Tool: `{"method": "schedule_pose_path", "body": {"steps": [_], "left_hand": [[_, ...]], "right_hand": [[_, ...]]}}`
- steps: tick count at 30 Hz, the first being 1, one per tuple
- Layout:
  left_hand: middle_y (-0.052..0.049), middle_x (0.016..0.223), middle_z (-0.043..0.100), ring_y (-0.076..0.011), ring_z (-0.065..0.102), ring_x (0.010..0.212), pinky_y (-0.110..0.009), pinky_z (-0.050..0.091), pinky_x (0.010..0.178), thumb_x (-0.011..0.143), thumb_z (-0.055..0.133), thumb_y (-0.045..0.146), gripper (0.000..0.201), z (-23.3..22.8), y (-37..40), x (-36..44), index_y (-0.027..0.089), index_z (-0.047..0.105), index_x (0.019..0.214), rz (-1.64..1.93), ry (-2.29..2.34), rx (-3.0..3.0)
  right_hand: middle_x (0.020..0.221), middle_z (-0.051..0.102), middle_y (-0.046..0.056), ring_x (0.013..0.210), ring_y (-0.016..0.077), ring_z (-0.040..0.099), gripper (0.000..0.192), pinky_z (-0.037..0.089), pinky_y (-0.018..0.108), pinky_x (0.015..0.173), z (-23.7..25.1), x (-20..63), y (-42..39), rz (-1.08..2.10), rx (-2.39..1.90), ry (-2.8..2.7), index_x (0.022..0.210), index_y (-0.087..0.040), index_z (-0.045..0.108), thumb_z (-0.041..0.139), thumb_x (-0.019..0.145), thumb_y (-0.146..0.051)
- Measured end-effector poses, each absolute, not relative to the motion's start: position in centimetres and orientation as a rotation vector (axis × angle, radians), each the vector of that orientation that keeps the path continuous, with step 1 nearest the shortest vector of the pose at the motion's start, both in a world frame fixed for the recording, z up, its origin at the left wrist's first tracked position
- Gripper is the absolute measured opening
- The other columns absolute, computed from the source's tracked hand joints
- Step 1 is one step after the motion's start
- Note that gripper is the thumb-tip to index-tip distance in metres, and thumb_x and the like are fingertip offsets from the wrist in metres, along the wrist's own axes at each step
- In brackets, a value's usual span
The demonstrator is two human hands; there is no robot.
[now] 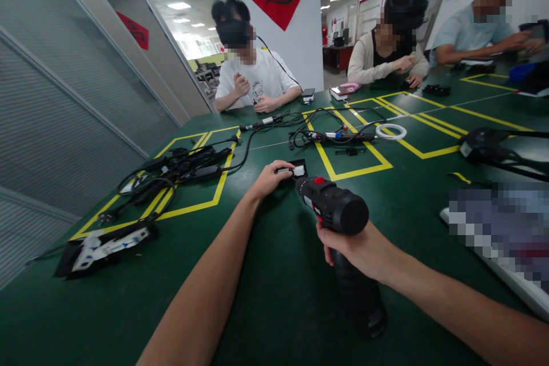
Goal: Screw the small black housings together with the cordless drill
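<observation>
In the head view, our right hand (360,249) is clenched around the cordless drill (332,209), whose nose touches a small black part (295,170). Our left hand (270,178) pinches that part against the green worktop (266,297), mid-table, just beside a yellow-taped corner.

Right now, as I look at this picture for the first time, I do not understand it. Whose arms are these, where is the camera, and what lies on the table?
The camera sits on a person's head and looks forward and down, so the two bare arms at the bottom are that person's own. The right hand grips a black cordless drill, which points at a small black part. The left hand holds that part steady with its fingers on the green table, which has yellow tape lines. To the left lie black cables and adapters; farther off lies a white ring. Three other people sit at the far side, busy with their own hands.
</observation>
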State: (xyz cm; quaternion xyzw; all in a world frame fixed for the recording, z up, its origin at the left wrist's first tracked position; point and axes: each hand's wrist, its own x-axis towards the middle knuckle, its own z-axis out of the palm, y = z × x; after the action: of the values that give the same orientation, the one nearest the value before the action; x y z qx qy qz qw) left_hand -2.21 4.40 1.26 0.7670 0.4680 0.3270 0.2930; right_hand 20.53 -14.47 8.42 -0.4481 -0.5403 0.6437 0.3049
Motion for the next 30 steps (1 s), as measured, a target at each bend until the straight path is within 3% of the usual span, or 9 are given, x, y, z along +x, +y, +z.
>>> {"method": "schedule_pose_path", "body": {"steps": [9, 17, 24, 30], "left_hand": [[-0.004, 0.113, 0.063, -0.0218, 0.055, 0.11, -0.036, 0.038, 0.104, 0.074, 0.059, 0.038, 0.032, 1.11, 4.53, -2.32, 0.022, 0.069, 0.1, 0.866, 1.252, 2.054], [-0.005, 0.114, 0.062, -0.0229, 0.054, 0.111, -0.037, 0.038, 0.104, 0.074, 0.059, 0.04, 0.034, 1.35, 4.27, -2.13, 0.021, 0.068, 0.1, 0.855, 1.273, 2.034], [-0.005, 0.115, 0.062, -0.0227, 0.054, 0.111, -0.036, 0.037, 0.104, 0.074, 0.06, 0.04, 0.033, 1.56, 4.14, -2.1, 0.021, 0.068, 0.1, 0.851, 1.277, 2.04], [-0.005, 0.114, 0.062, -0.0227, 0.055, 0.11, -0.037, 0.037, 0.104, 0.074, 0.06, 0.04, 0.034, 1.42, 4.22, -2.14, 0.021, 0.068, 0.101, 0.851, 1.27, 2.046]], "right_hand": [[0.059, 0.052, -0.006, 0.051, 0.0122, 0.056, 0.023, 0.045, 0.024, 0.052, 8.39, 20.63, -14.51, 1.711, -1.149, -1.407, 0.096, -0.018, 0.052, 0.059, 0.074, -0.016], [0.059, 0.054, -0.003, 0.053, 0.012, 0.055, 0.001, 0.044, 0.025, 0.054, 8.77, 20.84, -14.53, 1.708, -1.179, -1.469, 0.078, -0.017, 0.057, 0.057, 0.077, -0.018], [0.06, 0.054, -0.003, 0.055, 0.0125, 0.056, 0.008, 0.045, 0.026, 0.055, 8.75, 20.71, -14.57, 1.736, -1.191, -1.44, 0.085, -0.017, 0.058, 0.058, 0.077, -0.019], [0.06, 0.053, -0.006, 0.052, 0.0121, 0.055, 0.025, 0.044, 0.025, 0.054, 8.91, 20.59, -14.49, 1.716, -1.166, -1.406, 0.1, -0.018, 0.054, 0.059, 0.075, -0.017]]}}
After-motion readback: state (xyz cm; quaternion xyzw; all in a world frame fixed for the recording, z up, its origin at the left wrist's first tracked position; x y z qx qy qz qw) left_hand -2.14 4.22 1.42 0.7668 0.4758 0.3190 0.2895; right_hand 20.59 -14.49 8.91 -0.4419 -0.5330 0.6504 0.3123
